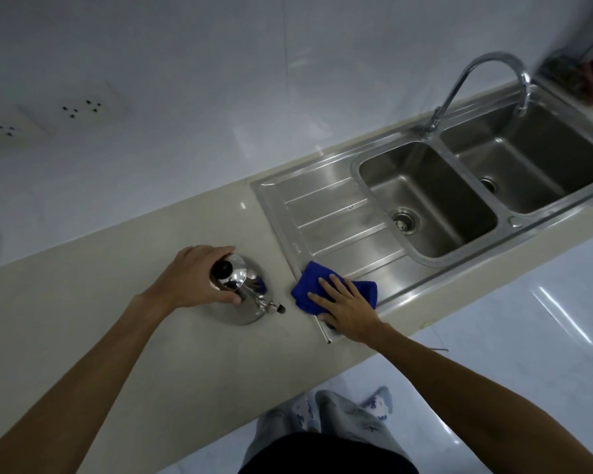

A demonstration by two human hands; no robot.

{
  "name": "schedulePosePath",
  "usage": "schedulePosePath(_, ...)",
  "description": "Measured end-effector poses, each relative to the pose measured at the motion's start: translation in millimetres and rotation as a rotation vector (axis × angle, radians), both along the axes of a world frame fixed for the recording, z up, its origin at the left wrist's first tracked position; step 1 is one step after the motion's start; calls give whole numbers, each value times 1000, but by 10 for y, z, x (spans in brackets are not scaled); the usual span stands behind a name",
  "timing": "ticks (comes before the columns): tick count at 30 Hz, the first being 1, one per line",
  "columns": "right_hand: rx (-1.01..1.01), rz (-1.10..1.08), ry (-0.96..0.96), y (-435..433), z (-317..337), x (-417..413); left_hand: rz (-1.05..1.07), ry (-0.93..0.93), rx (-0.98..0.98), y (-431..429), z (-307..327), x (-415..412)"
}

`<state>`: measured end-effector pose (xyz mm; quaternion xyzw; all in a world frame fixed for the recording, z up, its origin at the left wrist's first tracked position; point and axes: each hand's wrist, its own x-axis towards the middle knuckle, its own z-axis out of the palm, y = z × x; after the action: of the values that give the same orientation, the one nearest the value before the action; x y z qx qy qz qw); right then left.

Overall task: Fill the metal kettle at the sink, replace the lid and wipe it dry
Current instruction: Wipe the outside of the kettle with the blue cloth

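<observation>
While right hand (348, 304) lies flat on blue cloth (308, 282), fingers spread, left hand (192, 278) clamps kettle (242, 295) top on worktop (117, 336), left of sink (428, 200). Probably full, heavy, slick; hold handle.

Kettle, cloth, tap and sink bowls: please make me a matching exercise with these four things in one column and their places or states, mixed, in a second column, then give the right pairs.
Things:
1. metal kettle
2. blue cloth
3. tap
4. sink bowls

Places or states:
A. lies at the drainboard's front corner, under the right hand
B. hold no dishes
C. stands on the beige counter, lid on, left hand over it
D. curves over the right bowl

Pairs: 1-C, 2-A, 3-D, 4-B
</observation>
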<state>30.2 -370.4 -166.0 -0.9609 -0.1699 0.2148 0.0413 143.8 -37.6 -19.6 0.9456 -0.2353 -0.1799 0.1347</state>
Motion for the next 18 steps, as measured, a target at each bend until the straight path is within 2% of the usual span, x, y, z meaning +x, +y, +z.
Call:
schedulePosePath(5,113,-55,-72,47,78,-52,5,35,-59,112,14,4)
schedulePosePath(8,320,-186,-139,220,278,-52,3,42,-59,166,88,10)
schedulePosePath(11,604,-292,5,547,524,-86,-5,46,-42,200,71,27)
schedulePosePath(14,750,-341,68,897,620,-119,-14,15,-3,236,-13,58)
schedulePosePath(18,897,-516,-27,1123,649,-118,-37,-2,25,241,-43,84)
